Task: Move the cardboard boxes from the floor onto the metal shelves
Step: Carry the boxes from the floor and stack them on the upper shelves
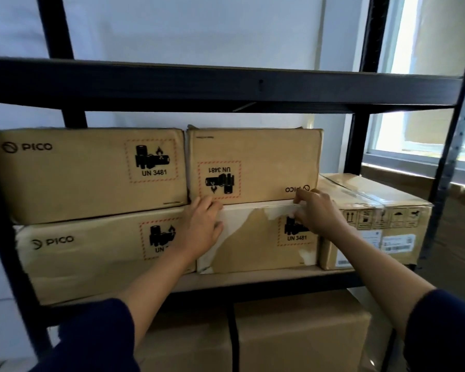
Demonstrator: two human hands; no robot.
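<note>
Fingers (304, 210) of right hand (317, 213) pinch torn tan cardboard box (255, 245) on black metal shelf (226, 84); left hand (202, 229) lies flat, pressing it. Upside-down tan box (253, 162) atop may slide off if jolted

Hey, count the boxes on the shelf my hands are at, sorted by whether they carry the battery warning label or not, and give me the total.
Boxes with UN 3481 battery label: 4 (top left, top right, bottom left, bottom right)
Box without that label: 1 (taped box)
Total: 5
</note>
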